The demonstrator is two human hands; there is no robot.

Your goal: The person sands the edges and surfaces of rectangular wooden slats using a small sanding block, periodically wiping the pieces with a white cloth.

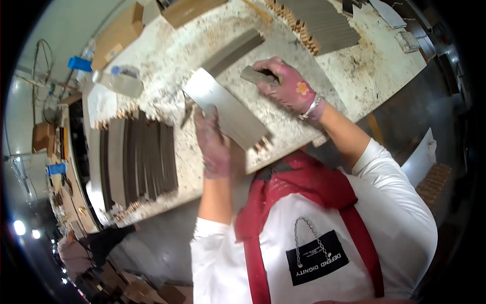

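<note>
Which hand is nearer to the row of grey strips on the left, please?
Left: the left hand is just right of the strips; the right hand is farther, past the panel.

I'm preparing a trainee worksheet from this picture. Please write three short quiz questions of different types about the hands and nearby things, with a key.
1. Multiple choice: What does the left hand touch?
A) a plastic bottle
B) a flat grey panel
C) a cardboard box

2. True or false: The right hand holds a small grey piece.

3. Fill the gap: The nearer row of grey strips lies to the ____ of the left hand.

Key: 1 B; 2 true; 3 left.
</note>
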